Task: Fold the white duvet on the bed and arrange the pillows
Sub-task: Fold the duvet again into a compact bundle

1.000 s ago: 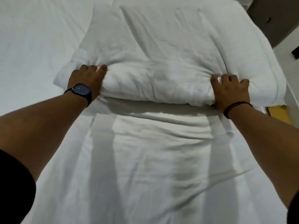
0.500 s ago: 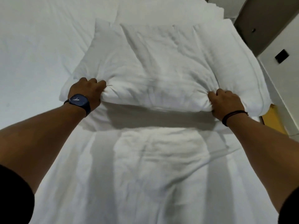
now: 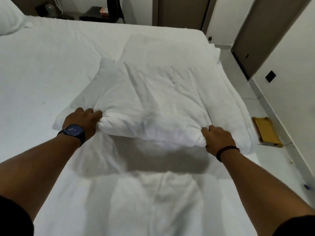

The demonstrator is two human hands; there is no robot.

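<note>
The white duvet (image 3: 153,99) lies folded over itself along the right side of the bed (image 3: 51,65), with a flat layer running toward me. My left hand (image 3: 81,120), with a dark watch on the wrist, grips the folded edge at its left end. My right hand (image 3: 216,138), with a dark wristband, grips the same edge at its right end. The gripped edge is raised a little and casts a shadow on the layer below. Part of a white pillow (image 3: 8,17) shows at the top left corner of the bed.
A yellow flat object (image 3: 265,132) lies on the floor by the bed's right side. Brown doors and a white wall with a black plate (image 3: 270,76) stand on the right. A dark table with small items (image 3: 95,12) is behind the bed.
Both hands have pulled the folded duvet edge toward me and lifted it slightly. My view has risen, so the far end of the bed and the room behind it now show.
</note>
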